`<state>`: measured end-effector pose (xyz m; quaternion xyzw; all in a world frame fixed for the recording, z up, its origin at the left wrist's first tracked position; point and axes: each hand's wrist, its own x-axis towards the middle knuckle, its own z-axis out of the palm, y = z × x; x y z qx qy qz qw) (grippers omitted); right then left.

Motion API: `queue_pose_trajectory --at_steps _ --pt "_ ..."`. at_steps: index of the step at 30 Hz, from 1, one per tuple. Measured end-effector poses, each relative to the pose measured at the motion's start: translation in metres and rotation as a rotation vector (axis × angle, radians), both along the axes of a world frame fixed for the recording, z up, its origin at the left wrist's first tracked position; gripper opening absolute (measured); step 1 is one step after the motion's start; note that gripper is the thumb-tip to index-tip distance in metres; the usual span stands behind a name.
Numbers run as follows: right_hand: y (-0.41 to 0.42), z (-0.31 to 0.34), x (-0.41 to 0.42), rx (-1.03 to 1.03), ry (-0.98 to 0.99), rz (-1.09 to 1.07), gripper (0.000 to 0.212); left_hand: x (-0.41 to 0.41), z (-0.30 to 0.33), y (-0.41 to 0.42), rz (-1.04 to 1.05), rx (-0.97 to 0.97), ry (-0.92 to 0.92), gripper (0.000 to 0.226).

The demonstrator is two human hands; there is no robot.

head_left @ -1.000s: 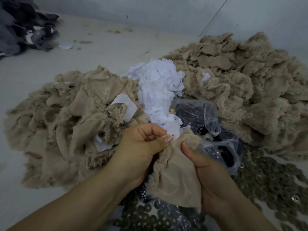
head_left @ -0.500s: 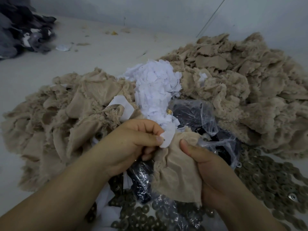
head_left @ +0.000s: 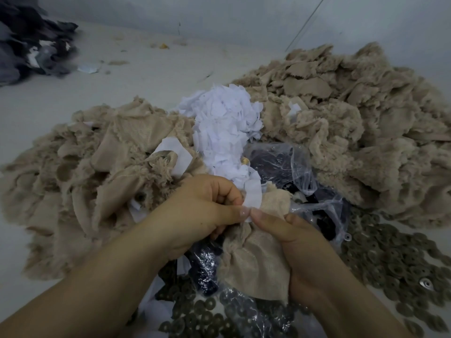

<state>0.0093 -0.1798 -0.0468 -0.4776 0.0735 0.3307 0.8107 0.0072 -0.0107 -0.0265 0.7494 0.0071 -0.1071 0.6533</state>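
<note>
Beige fabric piece (head_left: 256, 262), lower centre of the frame, bunched and held above the littered surface, with a white slip (head_left: 253, 196) lying against its upper edge. Left hand (head_left: 202, 215), fingers curled, pinches the slip's lower end between thumb and forefinger; right hand (head_left: 307, 252) grips the fabric piece, fingers wrapped behind it, thumb tip meeting the left thumb at the slip. Directly behind: a clear plastic bag (head_left: 300, 164) of dark contents and a heap of white scraps (head_left: 224, 128), centre frame. Flanking these, a beige fabric pile at left (head_left: 80, 181) and a larger one at right (head_left: 361, 128). Dark ring-shaped discs (head_left: 402, 259) lie scattered at lower right and bottom centre. All rest on a pale surface (head_left: 146, 69) that meets a grey wall (head_left: 244, 13) along the top; a dark cloth heap (head_left: 29, 45) occupies the upper left corner
</note>
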Motion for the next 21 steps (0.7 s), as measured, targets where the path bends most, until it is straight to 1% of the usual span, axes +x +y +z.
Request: queue_pose_trajectory --at_steps 5,7,10,11,14,17,21 --pt "0.002 0.0 0.0 0.078 0.016 0.054 0.046 -0.007 -0.005 -0.004 0.09 -0.13 0.061 0.015" --pt "0.003 -0.001 0.0 0.12 -0.003 0.092 0.045 -0.011 -0.006 -0.005 0.099 -0.21 0.104 0.015" --pt "0.004 -0.003 -0.002 0.166 -0.012 0.124 0.045 -0.018 -0.006 -0.008 0.07 -0.287 0.158 0.032" --pt "0.004 -0.003 -0.003 0.167 -0.014 0.127 0.047 -0.02 -0.006 -0.009 0.072 -0.287 0.151 0.032" --pt "0.004 -0.002 -0.005 0.118 -0.024 0.118 0.042 -0.023 -0.009 -0.014 0.159 -0.29 0.102 0.019" --pt "0.003 -0.001 -0.005 0.111 -0.001 0.13 0.035 -0.024 -0.012 -0.017 0.233 -0.342 0.099 0.017" --pt "0.004 0.0 -0.004 0.14 0.005 0.173 0.031 -0.024 -0.011 -0.019 0.275 -0.44 0.138 0.013"
